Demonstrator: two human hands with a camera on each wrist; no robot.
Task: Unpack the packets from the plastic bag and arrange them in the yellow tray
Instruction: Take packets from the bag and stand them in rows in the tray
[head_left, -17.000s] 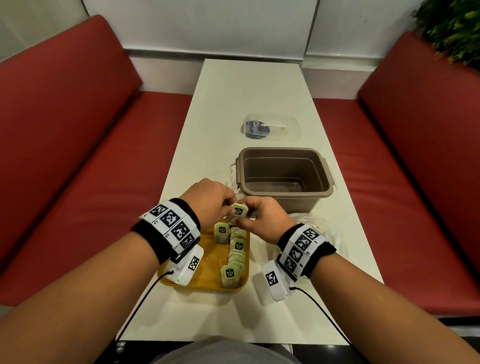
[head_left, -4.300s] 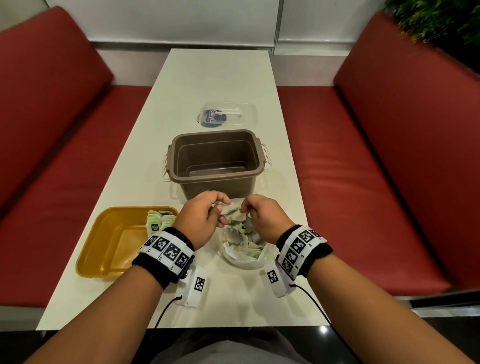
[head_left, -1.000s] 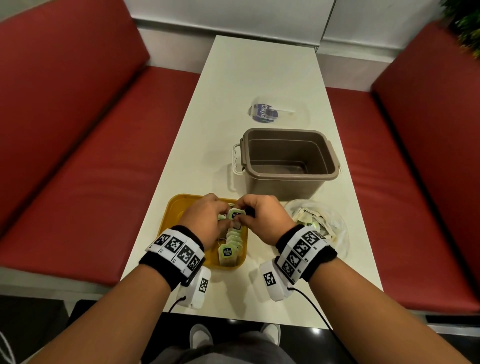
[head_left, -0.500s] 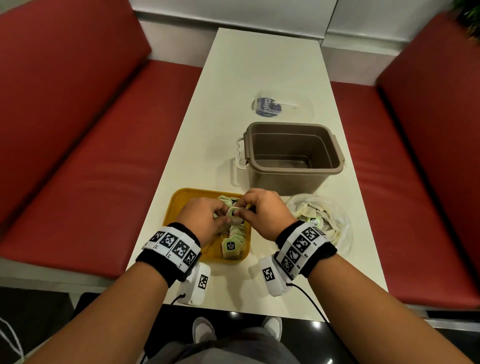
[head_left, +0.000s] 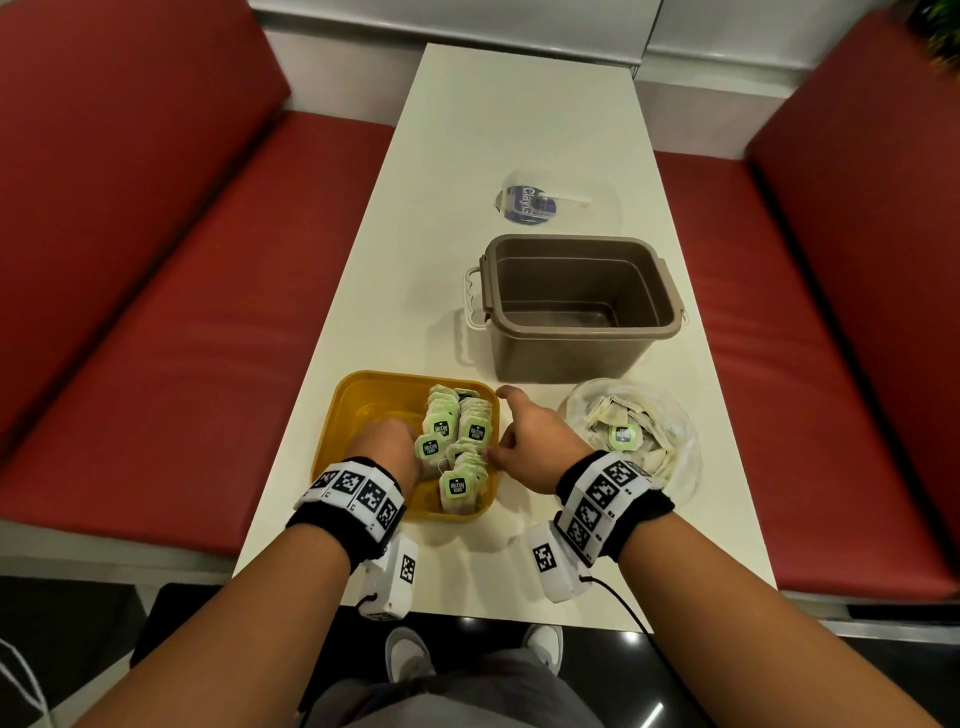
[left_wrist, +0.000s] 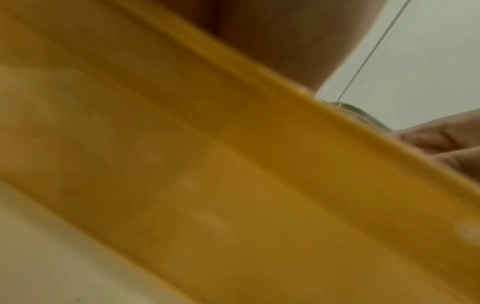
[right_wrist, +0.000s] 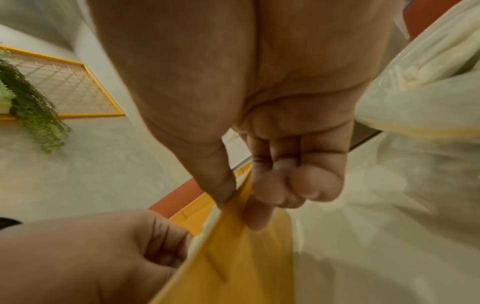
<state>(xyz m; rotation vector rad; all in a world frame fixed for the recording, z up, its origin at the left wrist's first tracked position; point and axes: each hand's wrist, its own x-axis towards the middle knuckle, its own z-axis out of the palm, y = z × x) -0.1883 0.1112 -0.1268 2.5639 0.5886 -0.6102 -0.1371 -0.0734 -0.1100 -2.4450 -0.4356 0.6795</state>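
Note:
The yellow tray (head_left: 363, 410) sits near the table's front edge, with two rows of green-labelled packets (head_left: 475, 431) standing in its right half. My left hand (head_left: 410, 447) is down inside the tray, fingers curled on a packet (head_left: 430, 447) at the left of the rows. In the left wrist view only the tray wall (left_wrist: 233, 185) shows. My right hand (right_wrist: 239, 201) pinches the tray's right rim (right_wrist: 233, 267), thumb inside and fingers outside. To its right lies the open plastic bag (head_left: 675, 447) with several loose packets (head_left: 622, 435) inside.
An open brown tub (head_left: 576, 301) stands just behind the tray and bag. A clear lid (head_left: 545, 202) lies farther back on the white table. Red benches run along both sides. The table's front edge is close under my wrists.
Half a second ago both hands held a packet together above the tray. My right hand has since moved right to the tray rim, and my left hand has sunk into the tray.

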